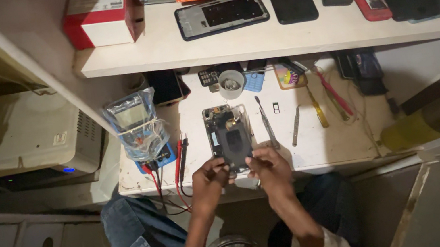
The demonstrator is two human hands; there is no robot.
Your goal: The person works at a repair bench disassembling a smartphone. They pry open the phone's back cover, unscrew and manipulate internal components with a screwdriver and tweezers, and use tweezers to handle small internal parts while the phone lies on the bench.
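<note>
1. While I look down from the head camera, my left hand (pixel 209 178) and my right hand (pixel 269 168) meet at the near end of an opened phone (pixel 228 135) that lies flat on the white worktable (pixel 316 147), its back cover off and its dark insides showing.
2. My left fingers pinch the phone's lower left corner; my right fingers curl over its lower right edge, closed on it. I cannot tell whether they also hold a small part or tool.
3. The phone runs lengthwise away from me, so most of it lies beyond my fingertips, between both hands.
4. Just right of the phone lie tweezers (pixel 267 124) and a thin metal pry tool (pixel 295 126), apart from my grip.
5. To the left stands a multimeter (pixel 137 127) wrapped in clear plastic, with red and black probes (pixel 180 155) beside it.
6. Beyond the phone's far end sits a white tape roll (pixel 231 83).
7. On the shelf (pixel 277 42) above rests a phone frame (pixel 222 16).
</note>
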